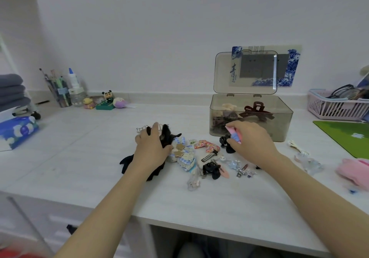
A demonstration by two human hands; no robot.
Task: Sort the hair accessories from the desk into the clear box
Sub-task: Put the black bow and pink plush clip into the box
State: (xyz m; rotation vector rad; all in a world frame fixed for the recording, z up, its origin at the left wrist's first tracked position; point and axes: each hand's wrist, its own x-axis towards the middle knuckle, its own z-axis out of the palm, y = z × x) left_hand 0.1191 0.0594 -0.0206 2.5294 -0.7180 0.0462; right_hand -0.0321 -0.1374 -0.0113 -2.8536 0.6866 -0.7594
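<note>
Hair accessories (201, 155) lie heaped on the surface (83, 157) before the open clear box (250, 124). Left hand (152, 149) grips a black bow (166, 137); right hand (252, 140) pinches a pink-and-blue clip (234, 135) just beside the box.

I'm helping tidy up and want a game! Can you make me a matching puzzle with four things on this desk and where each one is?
Things:
1. dark red claw clip
2. pink and blue clip
3. black bow
4. pink basket

Places:
A. under the left hand
B. far right of the desk, beside the green mat
C. pinched in the right hand
D. on top of the pile inside the clear box

Pairs: 1-D, 2-C, 3-A, 4-B
</note>
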